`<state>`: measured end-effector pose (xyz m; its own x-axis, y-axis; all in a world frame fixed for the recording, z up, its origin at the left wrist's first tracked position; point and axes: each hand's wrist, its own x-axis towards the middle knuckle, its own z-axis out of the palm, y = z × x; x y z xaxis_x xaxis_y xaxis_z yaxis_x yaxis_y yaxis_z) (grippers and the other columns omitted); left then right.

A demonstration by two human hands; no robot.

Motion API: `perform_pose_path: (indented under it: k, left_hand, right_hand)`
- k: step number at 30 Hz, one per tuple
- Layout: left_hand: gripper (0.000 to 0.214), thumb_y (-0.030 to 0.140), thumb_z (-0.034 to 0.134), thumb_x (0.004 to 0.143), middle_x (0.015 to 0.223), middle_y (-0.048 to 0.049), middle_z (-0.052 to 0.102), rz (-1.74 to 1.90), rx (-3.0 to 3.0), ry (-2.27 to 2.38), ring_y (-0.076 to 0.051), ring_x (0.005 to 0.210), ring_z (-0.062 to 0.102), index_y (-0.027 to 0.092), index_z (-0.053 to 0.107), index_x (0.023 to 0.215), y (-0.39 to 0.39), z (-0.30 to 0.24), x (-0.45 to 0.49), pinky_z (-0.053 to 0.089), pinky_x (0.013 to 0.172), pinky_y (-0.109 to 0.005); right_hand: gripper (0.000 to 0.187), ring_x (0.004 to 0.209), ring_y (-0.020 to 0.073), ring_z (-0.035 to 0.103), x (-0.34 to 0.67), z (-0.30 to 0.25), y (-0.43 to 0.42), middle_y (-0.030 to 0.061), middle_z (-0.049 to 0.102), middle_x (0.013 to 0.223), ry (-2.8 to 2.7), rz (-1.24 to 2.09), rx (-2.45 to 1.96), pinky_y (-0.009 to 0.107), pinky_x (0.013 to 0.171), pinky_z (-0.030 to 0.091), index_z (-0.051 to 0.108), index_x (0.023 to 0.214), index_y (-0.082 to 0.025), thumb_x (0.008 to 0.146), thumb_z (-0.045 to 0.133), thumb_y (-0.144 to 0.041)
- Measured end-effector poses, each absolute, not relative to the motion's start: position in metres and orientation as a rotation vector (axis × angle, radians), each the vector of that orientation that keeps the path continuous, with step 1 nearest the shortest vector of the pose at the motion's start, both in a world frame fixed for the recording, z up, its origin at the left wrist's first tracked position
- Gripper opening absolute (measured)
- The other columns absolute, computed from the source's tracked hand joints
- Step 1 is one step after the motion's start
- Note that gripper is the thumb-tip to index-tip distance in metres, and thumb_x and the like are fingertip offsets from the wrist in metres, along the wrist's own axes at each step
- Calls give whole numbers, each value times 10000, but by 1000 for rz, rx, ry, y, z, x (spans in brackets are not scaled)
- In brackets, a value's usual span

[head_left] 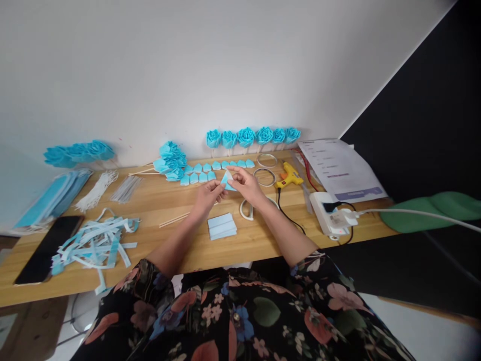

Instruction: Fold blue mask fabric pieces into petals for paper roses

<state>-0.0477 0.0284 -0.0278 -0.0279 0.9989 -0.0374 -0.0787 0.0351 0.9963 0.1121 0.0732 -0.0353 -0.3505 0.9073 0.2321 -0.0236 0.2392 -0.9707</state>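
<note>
Over the wooden table point(158, 200), my left hand point(207, 196) and my right hand point(246, 184) together pinch a small light-blue folded piece point(227, 180), a triangle shape held between the fingertips. Just below the hands lies a small stack of blue rectangles point(222, 226). Beyond the hands run two rows of folded blue petals point(210, 171). White-handled scissors point(248, 209) lie under my right wrist.
Blue fabric roses point(246, 136) lean on the wall; more lie at left point(77, 152). A yellow glue gun point(288, 176), wire rings point(265, 176), a power strip point(330, 213), papers point(340, 168), blue strip scraps point(93, 243), a black phone point(48, 248), face masks point(52, 195).
</note>
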Motion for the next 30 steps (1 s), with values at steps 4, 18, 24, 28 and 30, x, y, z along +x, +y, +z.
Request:
perform_pose_path:
  k: [4,18,24,28,30]
  left_hand:
    - [385,503,790,670,606,-19,663,1225,1111,1180,-96,509,549,161,616,679,28,-27,-48,413,497,-217]
    - [305,427,768,686,568,-4,640,1199,1124,1225,-91,482,523,167,611,662,28,-24,-47,397,485,-217]
    - [324,448,764,674,578,-7,646,1220,1109,1238,-88,485,531,167,603,668,29,-27,-48,409,485,-216]
    - [364,492,773,660,589,-4,653,1192,1107,1229,-89,476,529,168,614,708,30,-29,-46,400,472,-219]
    - [373,495,784,650,578,1,647,1188,1107,1232,-88,472,525,169,614,710,29,-28,-46,399,472,-218]
  right_hand:
    - [513,606,101,503,113,-34,75,-28,622,766,-1509,1341,-823,245,576,406,588,1283,-206,821,684,-408]
    - [422,718,146,571,119,-27,75,-4,624,772,-1417,1408,-915,289,695,488,689,1149,-219,822,674,-484]
    - [497,596,101,447,119,-31,77,-62,498,671,-1620,1390,-836,253,589,364,628,1257,-201,781,696,-330]
    - [488,581,84,423,118,-33,77,-70,478,679,-1658,1356,-829,246,584,348,623,1261,-183,782,661,-266]
    - [493,578,81,425,118,-34,76,-73,481,679,-1668,1354,-820,243,584,350,617,1270,-182,784,657,-253]
